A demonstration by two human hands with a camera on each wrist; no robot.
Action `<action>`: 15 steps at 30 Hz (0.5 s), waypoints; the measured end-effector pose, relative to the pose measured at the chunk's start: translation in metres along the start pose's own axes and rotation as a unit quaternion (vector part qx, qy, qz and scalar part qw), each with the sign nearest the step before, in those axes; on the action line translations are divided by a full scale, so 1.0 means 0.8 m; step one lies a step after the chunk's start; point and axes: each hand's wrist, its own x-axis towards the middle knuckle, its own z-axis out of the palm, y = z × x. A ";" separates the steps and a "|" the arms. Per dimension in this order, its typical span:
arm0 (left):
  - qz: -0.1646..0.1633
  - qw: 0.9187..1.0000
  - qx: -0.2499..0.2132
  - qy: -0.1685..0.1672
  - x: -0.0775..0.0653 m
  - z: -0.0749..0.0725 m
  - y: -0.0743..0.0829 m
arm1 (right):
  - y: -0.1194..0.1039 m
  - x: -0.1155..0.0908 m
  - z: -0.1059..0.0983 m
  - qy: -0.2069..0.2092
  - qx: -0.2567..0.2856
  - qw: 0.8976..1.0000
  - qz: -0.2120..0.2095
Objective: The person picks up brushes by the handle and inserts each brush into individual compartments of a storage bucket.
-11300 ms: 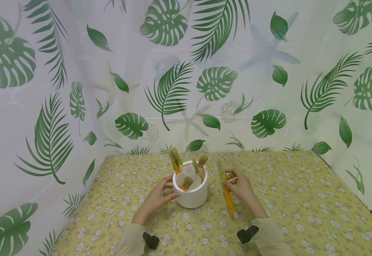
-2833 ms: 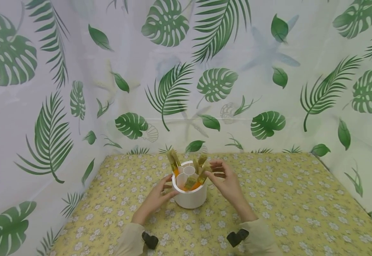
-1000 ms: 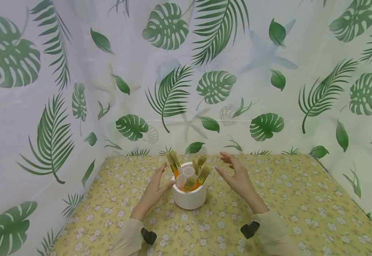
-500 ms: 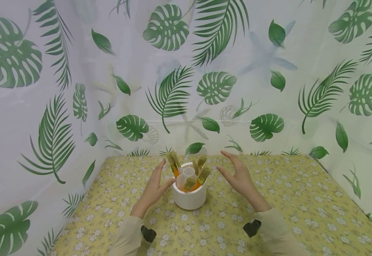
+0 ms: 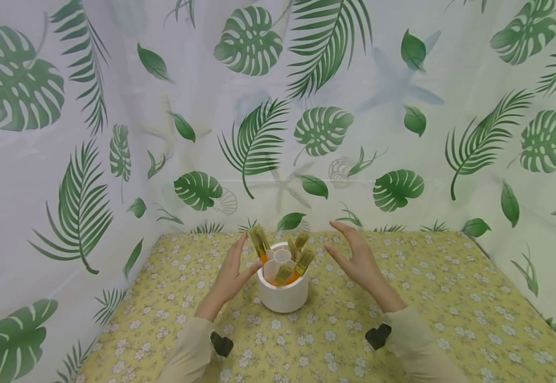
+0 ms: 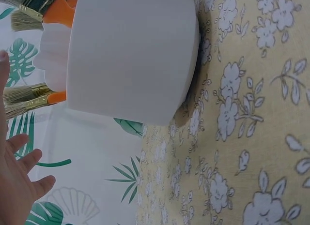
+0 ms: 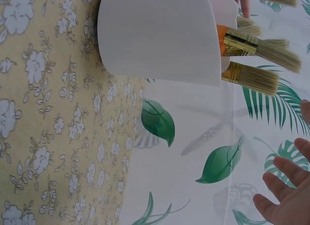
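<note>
A round white holder (image 5: 283, 299) with inner compartments stands upright on the flowered cloth. Several paintbrushes with orange handles lean in it, bristles up; one paintbrush (image 5: 305, 259) tilts over the right rim, another paintbrush (image 5: 258, 240) over the back left. My left hand (image 5: 230, 274) is beside the holder's left side, fingers extended and thumb close to the rim. On the other side my right hand (image 5: 360, 261) hovers apart from the holder with fingers spread and nothing in it. In the right wrist view, brush bristles (image 7: 259, 80) stick out past the holder's rim.
A yellow flowered tablecloth (image 5: 172, 319) covers the table. Behind and to both sides hangs a white curtain (image 5: 278, 159) printed with green leaves. Black wrist cameras (image 5: 378, 336) sit at both sleeves.
The paintbrush once in my right hand now leans in the holder's right side. That hand let go and drew back to the right; my left hand's fingers have straightened and lifted slightly.
</note>
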 end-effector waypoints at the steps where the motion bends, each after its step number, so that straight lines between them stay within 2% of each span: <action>1: 0.003 1.000 0.001 0.001 0.001 -0.001 0.001 | 0.000 0.001 -0.001 0.000 -0.002 1.000 0.000; 15: 0.023 1.000 0.007 0.011 0.013 -0.010 0.007 | -0.008 0.007 -0.007 -0.006 -0.007 1.000 -0.005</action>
